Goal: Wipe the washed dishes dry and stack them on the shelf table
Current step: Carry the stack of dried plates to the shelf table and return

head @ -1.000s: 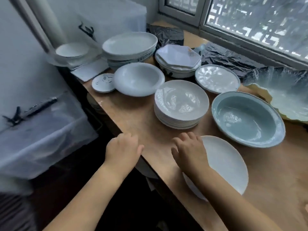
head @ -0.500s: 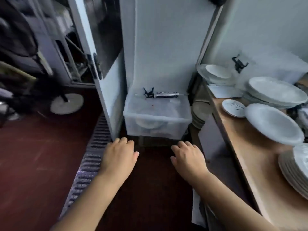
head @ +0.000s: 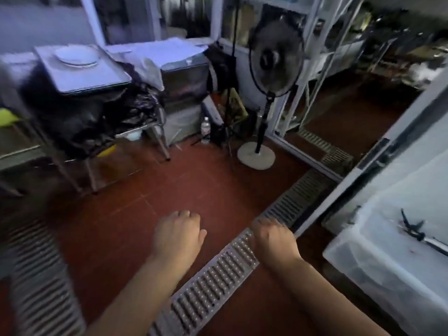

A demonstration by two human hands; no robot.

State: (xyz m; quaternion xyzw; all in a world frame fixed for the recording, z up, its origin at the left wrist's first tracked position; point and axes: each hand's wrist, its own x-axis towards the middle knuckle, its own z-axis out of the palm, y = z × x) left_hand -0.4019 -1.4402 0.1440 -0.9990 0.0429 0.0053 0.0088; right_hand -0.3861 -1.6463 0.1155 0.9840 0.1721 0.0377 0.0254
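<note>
My left hand [head: 178,235] is palm down, fingers loosely curled, gripping nothing, over the red tiled floor [head: 145,197]. My right hand [head: 274,241] is the same: a loose curl with nothing in it, above the perforated metal drain grate [head: 213,282] running from 6 toward 2 o'clock. The hands are apart and touch nothing.

Dish in view: round white plate [head: 75,56] at 10 o'clock, well apart from both hands, flat on a grey metal tray [head: 92,76]. The tray sits over crumpled black plastic bags [head: 97,112], which stand between my hands and the plate.

A black pedestal fan [head: 276,57] is at 1 o'clock, with a clear plastic bottle [head: 205,126] near 12. A clear lidded plastic storage box [head: 388,267] is at 4 o'clock near my right hand, with a black clip [head: 412,229] on its lid. The frame is blurred.
</note>
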